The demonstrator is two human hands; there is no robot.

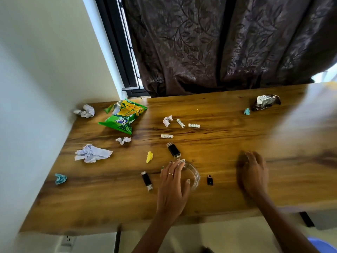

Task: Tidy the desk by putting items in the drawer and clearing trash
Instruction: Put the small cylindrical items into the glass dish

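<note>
The desk (228, 143), a wooden top set against a white wall and a dark leaf-patterned curtain (218, 42), is scattered with small items and trash, and nothing appears cleared yet; no drawer is in view. The landmark here is a clear glass dish (193, 175) near the front edge at the middle. The left hand (172, 183) curls its fingers over the dish's left rim, thumb on the near side, seemingly steadying or taking hold of it, perhaps as a collector for small things. The right hand (252, 173), blurred, lies palm down with fingers loosely spread well to the dish's right; whether it covers anything I cannot tell. Just right of the dish sits a small black adapter (210, 180); just left, a black USB stick (147, 180); just behind, a second USB stick (173, 149) and a yellow scrap (149, 157). Farther behind lie three white batteries (180, 123), one reading what looks like "Heybright". Far behind and left is a torn green snack bag (124, 117), with "Kur" legible upside down and a "10". Crumpled paper balls (92, 153) lie to the left, a foil wrapper (266, 101) far back right
</note>
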